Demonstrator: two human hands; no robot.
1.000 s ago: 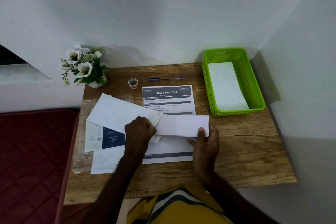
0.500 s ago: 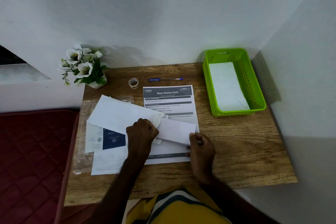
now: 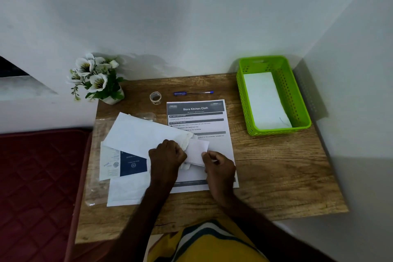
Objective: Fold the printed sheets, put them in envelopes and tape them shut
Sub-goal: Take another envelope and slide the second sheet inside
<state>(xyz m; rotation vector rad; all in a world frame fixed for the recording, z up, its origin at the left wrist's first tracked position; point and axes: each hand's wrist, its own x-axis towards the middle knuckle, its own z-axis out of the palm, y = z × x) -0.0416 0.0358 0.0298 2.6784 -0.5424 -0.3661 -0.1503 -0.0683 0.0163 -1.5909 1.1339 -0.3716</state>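
Note:
A white envelope (image 3: 140, 134) lies slanted at the middle left of the wooden table (image 3: 276, 168). My left hand (image 3: 167, 155) grips its open right end. A folded white sheet (image 3: 198, 150) sticks out of that opening, and my right hand (image 3: 219, 166) pinches the sheet's near right edge. Under both lies a flat printed sheet (image 3: 196, 117) headed "Store Kitchen Cloth". A small roll of tape (image 3: 155, 97) stands behind the papers.
A green basket (image 3: 299, 100) at the back right holds a white envelope (image 3: 265, 100). A blue pen (image 3: 193, 93) lies near the wall. A potted white flower (image 3: 97, 78) stands at the back left. More envelopes and a dark blue card (image 3: 133, 164) lie at the left.
The folded sheet has slid left into the envelope, so much less of it shows. My right hand moved left with it; my left hand stayed at the envelope's mouth.

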